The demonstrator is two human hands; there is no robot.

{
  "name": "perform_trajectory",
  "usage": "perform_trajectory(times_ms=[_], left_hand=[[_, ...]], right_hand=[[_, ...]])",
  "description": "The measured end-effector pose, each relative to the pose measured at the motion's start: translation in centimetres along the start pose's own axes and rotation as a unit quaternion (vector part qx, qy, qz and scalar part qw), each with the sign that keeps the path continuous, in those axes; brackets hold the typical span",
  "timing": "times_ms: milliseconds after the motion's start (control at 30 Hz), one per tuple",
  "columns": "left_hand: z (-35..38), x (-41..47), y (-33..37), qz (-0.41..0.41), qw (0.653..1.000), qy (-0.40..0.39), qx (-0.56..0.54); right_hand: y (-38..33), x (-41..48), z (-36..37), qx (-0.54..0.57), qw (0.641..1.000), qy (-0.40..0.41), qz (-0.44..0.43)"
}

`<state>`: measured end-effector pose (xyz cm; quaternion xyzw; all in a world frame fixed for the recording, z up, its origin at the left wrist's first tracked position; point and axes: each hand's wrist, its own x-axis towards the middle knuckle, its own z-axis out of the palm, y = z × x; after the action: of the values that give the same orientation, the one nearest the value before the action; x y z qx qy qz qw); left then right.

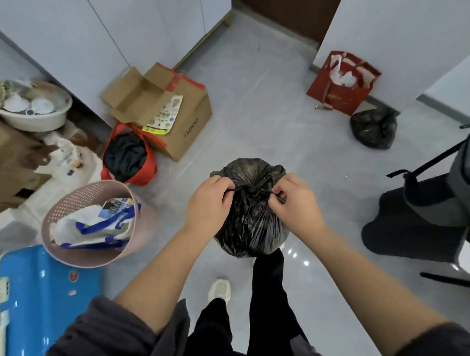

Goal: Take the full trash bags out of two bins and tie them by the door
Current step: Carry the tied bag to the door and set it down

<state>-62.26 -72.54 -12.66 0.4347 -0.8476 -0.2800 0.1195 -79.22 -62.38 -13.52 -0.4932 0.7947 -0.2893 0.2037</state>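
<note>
Tying step, near the door. Black trash bag [250, 221] directly below both hands, just in front of the right leg, neck gathered upward; cannot tell whether resting on the floor or hanging from its ties. Knot [251, 190] at top centre, midway between the hands. Left hand [210, 201]: fingers curled, pinching one thin tie end just left of the knot. Right hand [294, 202]: same pinch on the other end, just right of it. Tie ends stretched sideways, left to right; tightening therefore calls for a straight outward pull along that line. Neither hand nearer. Looks nearly closed; possibly one more throw needed. Second black bag [372, 128] on the floor ahead to the right, well apart, mouth apparently closed, just beside a red paper bag [337, 93] holding crumpled white plastic. Brown door [284, 10] beyond. Pink basket [65, 205] at left: holds a white-and-blue bag and printed paper, no liner visible. Red bag [148, 171] beside it: holds dark cloth. Open cardboard box [188, 122] behind, leaflet on its flap.
</note>
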Motion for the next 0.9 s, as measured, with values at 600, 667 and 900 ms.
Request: perform_trajectory(times_ms=[600, 667, 900], left_hand=[[10.2, 32.1, 13.2, 0.024, 0.999, -0.027, -0.019], [11.9, 36.2, 14.4, 0.036, 0.999, -0.035, -0.014], [19.0, 50.0, 18.8, 0.059, 0.992, -0.114, 0.016]], right_hand=[[16.8, 27.7, -15.5, -0.031, 0.999, -0.014, 0.021], [19.2, 30.7, -16.6, -0.039, 0.998, -0.015, 0.036], [28.6, 39.9, -20.5, -0.085, 0.992, -0.006, 0.094]])
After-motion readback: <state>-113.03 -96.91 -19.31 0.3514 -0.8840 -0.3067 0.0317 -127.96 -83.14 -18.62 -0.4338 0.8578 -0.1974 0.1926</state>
